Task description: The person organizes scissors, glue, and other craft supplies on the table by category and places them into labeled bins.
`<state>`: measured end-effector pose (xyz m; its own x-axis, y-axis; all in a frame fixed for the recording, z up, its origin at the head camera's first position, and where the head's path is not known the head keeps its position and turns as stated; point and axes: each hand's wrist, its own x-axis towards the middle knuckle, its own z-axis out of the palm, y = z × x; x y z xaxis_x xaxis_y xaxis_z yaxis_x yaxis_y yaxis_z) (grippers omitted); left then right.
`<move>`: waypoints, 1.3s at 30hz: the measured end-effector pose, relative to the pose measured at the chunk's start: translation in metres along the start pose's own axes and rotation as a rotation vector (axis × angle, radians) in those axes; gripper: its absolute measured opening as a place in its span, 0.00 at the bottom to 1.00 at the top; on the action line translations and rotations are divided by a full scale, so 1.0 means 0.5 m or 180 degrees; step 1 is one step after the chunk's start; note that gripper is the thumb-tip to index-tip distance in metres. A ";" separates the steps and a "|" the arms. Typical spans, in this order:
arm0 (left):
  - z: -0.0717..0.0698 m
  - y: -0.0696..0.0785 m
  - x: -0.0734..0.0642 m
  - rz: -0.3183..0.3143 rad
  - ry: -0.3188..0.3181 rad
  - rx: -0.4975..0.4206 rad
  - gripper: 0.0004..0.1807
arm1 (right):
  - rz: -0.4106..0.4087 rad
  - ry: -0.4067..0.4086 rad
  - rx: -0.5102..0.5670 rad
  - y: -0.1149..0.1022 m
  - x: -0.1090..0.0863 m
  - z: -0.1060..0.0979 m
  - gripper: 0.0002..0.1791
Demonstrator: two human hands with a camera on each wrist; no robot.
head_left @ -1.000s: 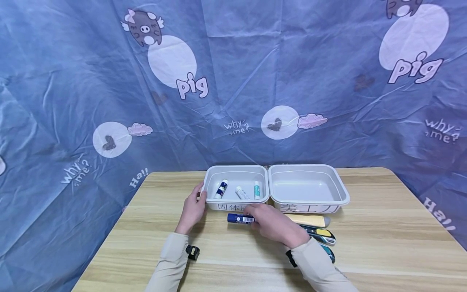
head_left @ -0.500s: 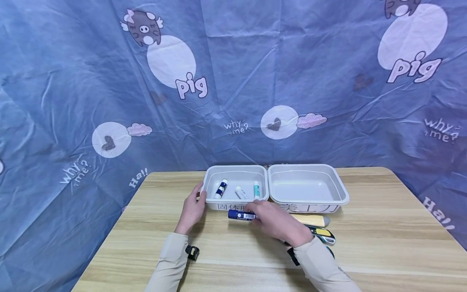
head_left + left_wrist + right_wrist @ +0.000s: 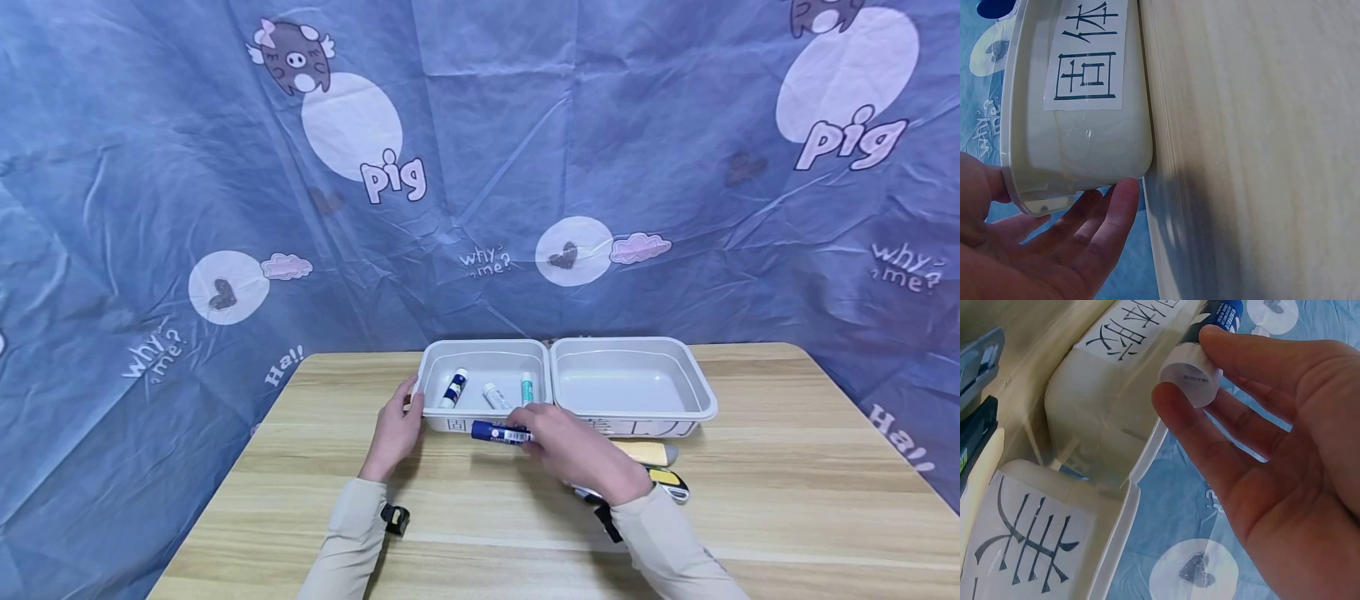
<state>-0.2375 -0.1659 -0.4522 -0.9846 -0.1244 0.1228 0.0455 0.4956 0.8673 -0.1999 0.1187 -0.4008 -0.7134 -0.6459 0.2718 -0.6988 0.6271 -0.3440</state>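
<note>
My right hand (image 3: 573, 446) pinches a blue glue stick (image 3: 491, 431) with a white end (image 3: 1188, 378), held just in front of the left white plastic box (image 3: 435, 422). Thumb and fingertips clasp it near that end in the right wrist view. Inside the left box lie a dark blue and white glue stick (image 3: 453, 388), a white one (image 3: 496, 397) and a teal one (image 3: 527, 388). My left hand (image 3: 395, 427) holds the left end of this box. The left wrist view has its thumb at the rim and its fingers (image 3: 1107, 231) against the outer end wall.
A second white box (image 3: 705, 414), with a paper label, stands against the right side of the first. Several utility knives, including a yellow one (image 3: 648, 452) and a black and yellow one (image 3: 670, 483), lie before it, partly behind my right arm. A blue printed cloth (image 3: 480, 208) hangs behind the table (image 3: 300, 467).
The blue glue stick has risen off the table in my right hand and moved slightly toward the left box, tilting a little. My left hand and the boxes look unmoved.
</note>
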 end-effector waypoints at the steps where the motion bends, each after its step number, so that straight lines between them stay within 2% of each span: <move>1: 0.000 0.000 0.000 0.0002 -0.0001 -0.0001 0.27 | 0.0015 0.0005 0.0005 0.000 0.000 -0.002 0.20; 12: 0.000 0.000 0.000 -0.0015 0.0021 0.0001 0.27 | 0.0088 0.0104 -0.0007 0.005 0.000 -0.016 0.18; 27: 0.002 0.001 0.000 -0.0033 -0.0021 -0.0024 0.27 | 0.0036 0.0225 -0.0043 0.028 -0.006 -0.031 0.18; 39: 0.002 0.000 0.000 -0.0029 -0.0002 -0.0006 0.27 | 0.0176 0.0297 0.0130 0.046 -0.010 -0.043 0.14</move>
<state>-0.2376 -0.1649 -0.4526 -0.9851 -0.1283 0.1146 0.0369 0.4928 0.8694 -0.2136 0.1456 -0.3905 -0.7539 -0.5663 0.3331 -0.6569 0.6413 -0.3965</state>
